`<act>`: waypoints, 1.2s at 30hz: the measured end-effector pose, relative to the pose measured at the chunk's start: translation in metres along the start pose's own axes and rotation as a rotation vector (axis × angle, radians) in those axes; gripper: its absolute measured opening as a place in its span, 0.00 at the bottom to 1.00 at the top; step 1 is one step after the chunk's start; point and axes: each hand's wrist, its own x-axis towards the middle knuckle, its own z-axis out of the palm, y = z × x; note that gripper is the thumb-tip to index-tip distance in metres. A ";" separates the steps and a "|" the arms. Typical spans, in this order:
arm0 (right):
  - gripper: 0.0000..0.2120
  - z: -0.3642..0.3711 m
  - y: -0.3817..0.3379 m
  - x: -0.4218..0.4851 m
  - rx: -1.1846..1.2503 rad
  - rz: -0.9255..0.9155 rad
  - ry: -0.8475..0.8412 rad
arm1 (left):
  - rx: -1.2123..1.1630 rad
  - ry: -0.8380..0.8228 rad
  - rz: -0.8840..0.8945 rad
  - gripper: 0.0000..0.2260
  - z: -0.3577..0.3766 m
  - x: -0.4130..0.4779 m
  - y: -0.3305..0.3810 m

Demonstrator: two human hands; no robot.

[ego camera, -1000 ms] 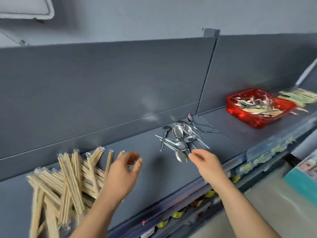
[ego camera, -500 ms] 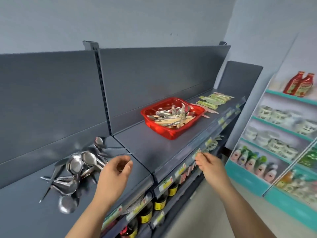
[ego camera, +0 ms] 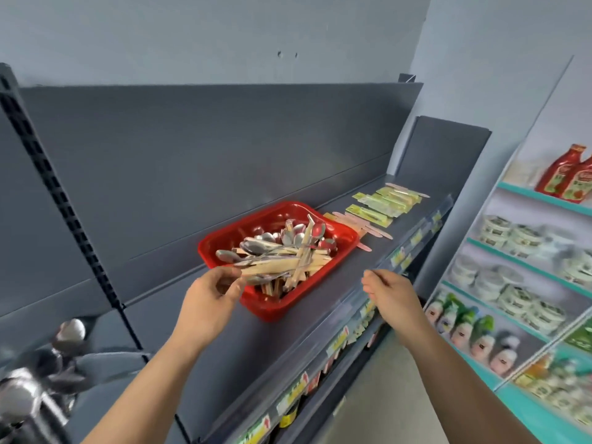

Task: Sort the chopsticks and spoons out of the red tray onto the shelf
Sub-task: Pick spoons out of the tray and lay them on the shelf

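The red tray (ego camera: 290, 310) stands on the grey shelf (ego camera: 230, 354), holding a jumble of wrapped wooden chopsticks (ego camera: 288, 267) and metal spoons (ego camera: 266, 245). My left hand (ego camera: 209, 299) is at the tray's near left corner, its thumb and fingers curled at the chopsticks' near ends; whether it pinches them is unclear. Over the shelf's front rail, to the right of the tray, my right hand (ego camera: 392, 298) hangs loosely curled and holds nothing. A blurred pile of sorted spoons (ego camera: 35, 379) lies at the lower left.
Green packets (ego camera: 381, 203) and pink sticks lie on the shelf beyond the tray. A clear price rail (ego camera: 413, 241) runs along the shelf front. To the right stands a teal rack with ketchup bottles (ego camera: 570, 174) and tubs (ego camera: 512, 238).
The view swung right from the sorted chopsticks and spoons to the tray. My left hand moved from the spoon pile to the tray's near corner; my right hand rose beside the tray.
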 end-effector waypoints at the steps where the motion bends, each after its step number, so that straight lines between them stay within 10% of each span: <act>1: 0.12 0.002 -0.005 0.016 -0.014 -0.006 -0.008 | 0.003 0.003 -0.008 0.04 0.007 0.016 0.000; 20: 0.10 0.085 -0.019 0.217 -0.566 -0.356 -0.723 | 0.647 -0.179 -0.075 0.12 0.084 0.155 -0.045; 36: 0.02 0.103 -0.043 0.287 -0.245 -0.314 -0.827 | 0.567 0.258 -0.284 0.09 0.089 0.180 -0.025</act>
